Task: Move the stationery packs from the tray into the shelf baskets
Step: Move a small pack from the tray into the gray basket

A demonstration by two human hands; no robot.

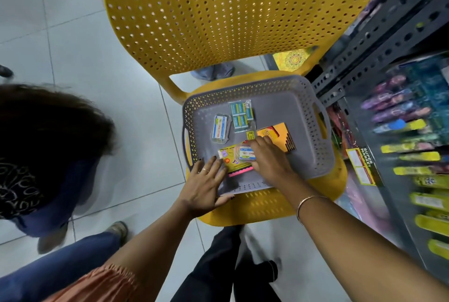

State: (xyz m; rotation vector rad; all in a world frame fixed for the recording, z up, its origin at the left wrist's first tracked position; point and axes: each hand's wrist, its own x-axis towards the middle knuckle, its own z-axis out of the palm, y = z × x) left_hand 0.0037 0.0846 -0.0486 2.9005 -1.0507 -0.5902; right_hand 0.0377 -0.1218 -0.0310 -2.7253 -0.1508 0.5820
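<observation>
Grey perforated plastic forms the tray (313, 131), which sits on the seat of a yellow chair (218, 22) beside a dark metal shelf (379, 34) at three o'clock. Several stationery packs lie on the tray floor. A clear-wrapped bundle of small teal boxes (241, 114) lies toward twelve o'clock, and a blue-and-white box in a clear case (220, 129) lies at ten o'clock from the tray's middle. An orange carded pack (279, 137) rests toward three o'clock, tilted. A yellow carded pack with a pink edge (234, 165) lies at the near side, about six o'clock.

The right hand (269, 160) reaches in from five o'clock, fingers curled down over a small blue-and-white box (246, 153) that sits on top of the yellow pack; the fingertips touch it, though whether it is truly gripped cannot be told. The left hand (206, 185) lies open and flat, palm down, over the tray's near rim at seven o'clock, fingertips touching the yellow pack's left edge. Another person (43, 155) stands at nine o'clock on the white tiled floor (73, 46).
</observation>
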